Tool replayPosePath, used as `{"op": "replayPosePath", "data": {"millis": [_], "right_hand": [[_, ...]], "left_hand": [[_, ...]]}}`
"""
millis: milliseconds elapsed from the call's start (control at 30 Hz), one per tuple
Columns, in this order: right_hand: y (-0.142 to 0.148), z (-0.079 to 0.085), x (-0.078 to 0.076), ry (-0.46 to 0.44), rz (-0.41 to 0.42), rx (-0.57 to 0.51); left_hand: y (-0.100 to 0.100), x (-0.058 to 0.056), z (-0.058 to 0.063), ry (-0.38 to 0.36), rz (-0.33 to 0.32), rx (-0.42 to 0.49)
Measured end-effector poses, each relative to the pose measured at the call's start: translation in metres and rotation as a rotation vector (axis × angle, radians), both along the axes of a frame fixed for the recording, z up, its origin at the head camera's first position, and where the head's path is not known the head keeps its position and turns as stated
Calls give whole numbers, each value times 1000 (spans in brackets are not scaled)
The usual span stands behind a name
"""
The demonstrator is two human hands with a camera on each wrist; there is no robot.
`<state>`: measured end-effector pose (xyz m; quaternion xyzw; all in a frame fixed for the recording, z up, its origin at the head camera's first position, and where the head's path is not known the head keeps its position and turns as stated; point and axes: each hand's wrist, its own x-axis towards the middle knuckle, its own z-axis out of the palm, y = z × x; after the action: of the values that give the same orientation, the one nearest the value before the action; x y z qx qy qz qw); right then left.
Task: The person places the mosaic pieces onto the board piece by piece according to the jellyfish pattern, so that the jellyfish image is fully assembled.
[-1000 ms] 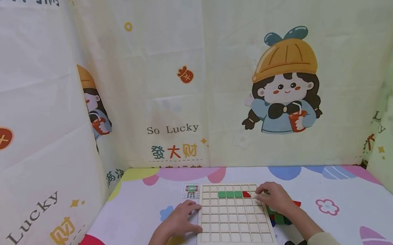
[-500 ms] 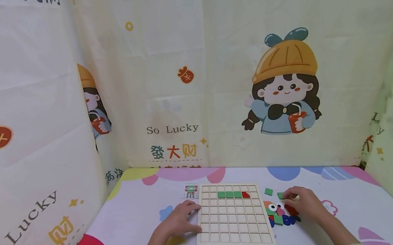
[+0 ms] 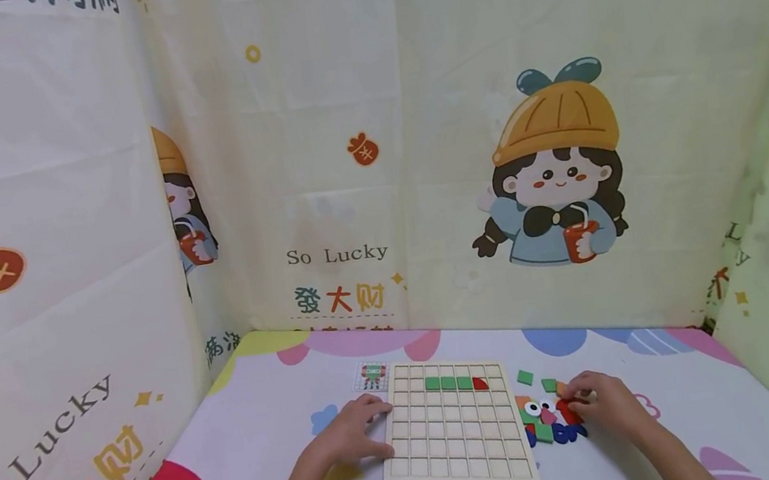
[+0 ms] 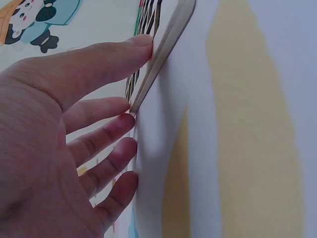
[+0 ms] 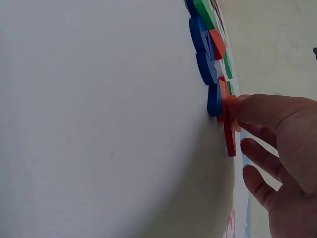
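A pale wooden grid board (image 3: 447, 448) lies on the table, with three green square tiles (image 3: 448, 383) and a red quarter-round tile (image 3: 480, 383) in one of its upper rows. My left hand (image 3: 348, 432) rests at the board's left edge, thumb and fingers spread and touching the rim; the left wrist view shows the same hand (image 4: 74, 119) from close by. Right of the board, my right hand (image 3: 602, 398) is at a pile of loose pieces. Thumb and index finger of that hand (image 5: 277, 139) pinch a red piece (image 5: 229, 131); its full shape is hidden.
A small picture card (image 3: 371, 375) lies by the board's upper left corner. Loose pieces right of the board include green squares (image 3: 525, 377), blue curved pieces (image 3: 565, 433) and round eye pieces (image 3: 533, 408). Printed cloth walls (image 3: 320, 200) enclose the table's back and sides.
My right hand left the board's upper right edge and went right to the loose pieces, then slid slightly further right onto the red ones. The left hand has stayed at the board's edge.
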<state>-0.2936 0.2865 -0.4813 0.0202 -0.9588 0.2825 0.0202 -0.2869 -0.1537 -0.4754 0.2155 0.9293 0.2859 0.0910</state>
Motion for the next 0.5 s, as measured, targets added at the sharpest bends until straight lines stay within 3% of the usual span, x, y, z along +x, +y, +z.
{"op": "replayPosePath", "data": {"millis": [500], "right_hand": [[-2,-3,4,-35,-19,-6]], "left_hand": [[1,1,1,-4,-3,9]]}}
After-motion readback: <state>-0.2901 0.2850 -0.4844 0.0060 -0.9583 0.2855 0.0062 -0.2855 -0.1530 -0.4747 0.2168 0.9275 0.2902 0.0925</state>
